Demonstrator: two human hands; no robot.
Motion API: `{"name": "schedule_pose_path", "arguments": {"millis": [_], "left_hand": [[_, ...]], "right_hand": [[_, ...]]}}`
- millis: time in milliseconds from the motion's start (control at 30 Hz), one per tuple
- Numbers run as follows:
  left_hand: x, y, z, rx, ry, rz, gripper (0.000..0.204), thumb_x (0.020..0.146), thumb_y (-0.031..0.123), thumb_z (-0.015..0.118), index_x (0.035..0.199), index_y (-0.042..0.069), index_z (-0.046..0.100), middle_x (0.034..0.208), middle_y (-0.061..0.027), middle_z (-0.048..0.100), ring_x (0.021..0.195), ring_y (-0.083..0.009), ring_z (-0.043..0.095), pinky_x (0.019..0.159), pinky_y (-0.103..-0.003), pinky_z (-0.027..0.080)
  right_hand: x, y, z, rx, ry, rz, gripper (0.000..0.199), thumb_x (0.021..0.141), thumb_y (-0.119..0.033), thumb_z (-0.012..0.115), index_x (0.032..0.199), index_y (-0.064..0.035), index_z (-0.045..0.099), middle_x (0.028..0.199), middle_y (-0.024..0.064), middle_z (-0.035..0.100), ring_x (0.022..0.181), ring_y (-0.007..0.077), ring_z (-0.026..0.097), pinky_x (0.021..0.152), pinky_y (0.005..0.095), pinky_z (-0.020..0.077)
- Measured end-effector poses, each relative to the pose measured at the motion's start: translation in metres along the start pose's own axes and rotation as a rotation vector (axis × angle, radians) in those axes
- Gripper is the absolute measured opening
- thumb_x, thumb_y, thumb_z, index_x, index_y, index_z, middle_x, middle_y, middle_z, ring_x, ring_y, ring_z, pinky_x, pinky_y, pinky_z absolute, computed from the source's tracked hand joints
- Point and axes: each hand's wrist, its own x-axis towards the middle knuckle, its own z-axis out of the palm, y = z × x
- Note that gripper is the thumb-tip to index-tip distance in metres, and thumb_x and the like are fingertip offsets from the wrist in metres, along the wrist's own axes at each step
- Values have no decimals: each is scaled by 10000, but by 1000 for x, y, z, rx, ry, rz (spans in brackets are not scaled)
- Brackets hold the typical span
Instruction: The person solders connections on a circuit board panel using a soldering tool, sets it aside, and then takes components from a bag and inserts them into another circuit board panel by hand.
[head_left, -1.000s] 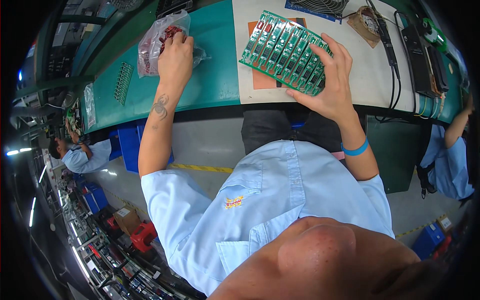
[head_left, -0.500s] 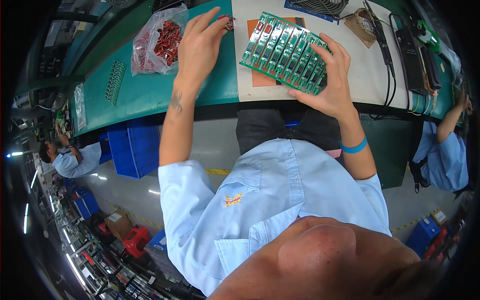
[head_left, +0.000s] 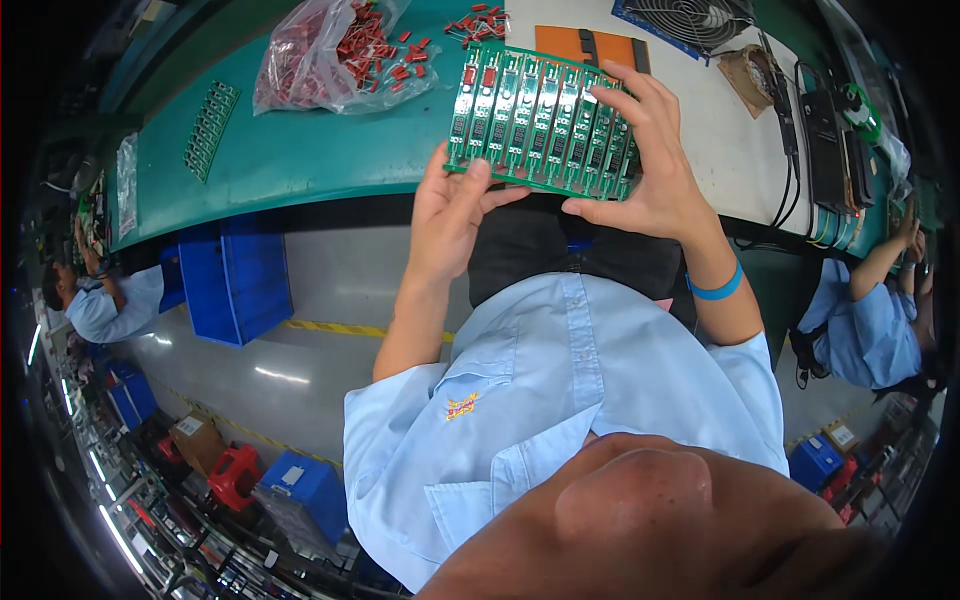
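A green circuit board panel (head_left: 545,125), divided into several narrow strips, is held up over the near edge of the bench. Two red parts (head_left: 479,77) sit at the far left end of its strips. My left hand (head_left: 450,210) grips the panel's near left corner, thumb on top and fingers beneath. Around the right end curls my right hand (head_left: 655,170), fingertips on the far edge and thumb at the near edge. Past the panel lies a small pile of loose red components (head_left: 478,24) with thin leads. More of them spill from a clear plastic bag (head_left: 300,65).
Another green board (head_left: 210,130) lies on the green mat at left. An orange sheet (head_left: 565,42) is behind the panel. A fan (head_left: 690,20), a brown holder (head_left: 750,80) and a black box with cables (head_left: 832,140) stand right. A blue bin (head_left: 235,285) is below the bench.
My left hand has come back from beside the loose red components to the panel's near left corner. The panel has shifted left with my right hand still on it.
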Motion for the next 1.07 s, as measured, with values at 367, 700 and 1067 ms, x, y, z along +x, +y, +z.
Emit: {"name": "schedule_pose_path", "arguments": {"millis": [367, 700, 1067], "left_hand": [[8, -2, -5, -220, 29, 114, 600, 1120, 90, 471, 1660, 72, 210, 1433, -221, 615, 1146, -281, 731, 907, -392, 659], [8, -7, -6, -193, 100, 114, 605, 1105, 52, 463, 1658, 63, 217, 1422, -232, 614, 1131, -275, 733, 899, -387, 660], [10, -8, -5, -187, 122, 107, 630, 1098, 50, 496, 1662, 83, 217, 1407, -215, 619, 1129, -278, 733, 911, -396, 653]], "right_hand": [[37, 5, -20, -76, -209, 25, 1108, 633, -582, 960, 1559, -170, 513, 1637, 157, 419, 1488, 399, 377, 1201, 533, 364], [153, 100, 50, -40, -228, -2, 220, 910, -133, 691, 1041, 30, 761, 966, 177, 756, 834, 389, 694, 804, 423, 572], [169, 96, 49, 35, -343, 303, 257, 915, -158, 714, 1130, -25, 761, 1017, 214, 763, 873, 383, 716, 820, 435, 571]]}}
